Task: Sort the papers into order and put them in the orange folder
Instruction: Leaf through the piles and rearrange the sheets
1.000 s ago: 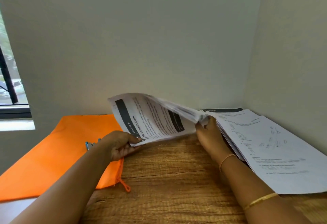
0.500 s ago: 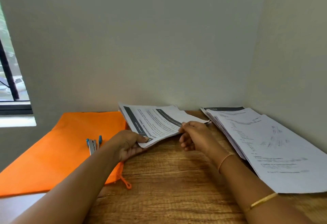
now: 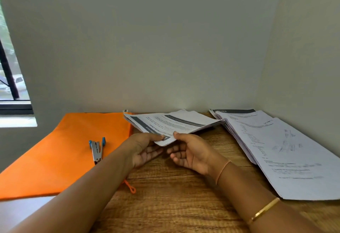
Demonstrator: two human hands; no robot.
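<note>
While sorting is under way, nothing is in orange folder yet.

- Printed sheaf: low over wooden desk, between folder and big paper stack.
- Left hand and right hand: both pinch near corner, thumbs on top.
- Long axis slants left-right, dark header end toward folder.
- Next, likely: check page order, square edges.
- Stapler on folder needs shifting before filing.

Behind the right hand a thin peach band circled the wrist; farther up the forearm sat a slim gold bangle.
</note>
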